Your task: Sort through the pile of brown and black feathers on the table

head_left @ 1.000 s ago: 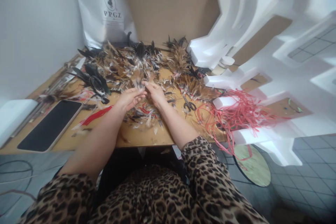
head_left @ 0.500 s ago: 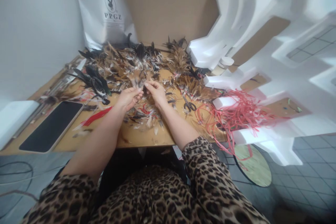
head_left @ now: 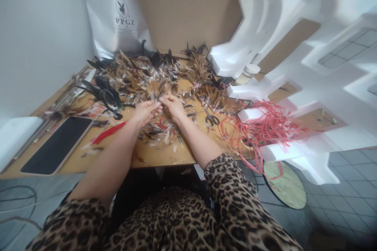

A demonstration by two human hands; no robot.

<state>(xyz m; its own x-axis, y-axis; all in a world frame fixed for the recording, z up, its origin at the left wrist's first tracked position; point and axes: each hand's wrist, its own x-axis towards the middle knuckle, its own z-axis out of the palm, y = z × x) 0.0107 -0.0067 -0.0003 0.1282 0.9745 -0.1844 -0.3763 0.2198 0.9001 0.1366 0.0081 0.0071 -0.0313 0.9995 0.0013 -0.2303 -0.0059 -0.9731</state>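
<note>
My left hand [head_left: 145,110] and my right hand [head_left: 174,106] meet at the middle of a wooden board [head_left: 153,155], fingertips pinched together on a small bunch of brown feathers [head_left: 160,95]. Both hands are closed around the feather stems. A wide heap of brown, white and black feathers [head_left: 165,72] spreads just beyond the hands. Loose feathers and a bit of red string lie under my wrists.
A phone [head_left: 57,145] lies face up at the left, with a red feather [head_left: 107,132] beside it. Black scissors [head_left: 210,117] sit right of my right hand. Tangled red string [head_left: 265,127] and white foam blocks [head_left: 294,47] fill the right. A white bag [head_left: 116,11] stands behind.
The hands have stayed together at the feather bunch, fingers shifting slightly. The camera has tipped a little, so everything sits marginally lower in view.
</note>
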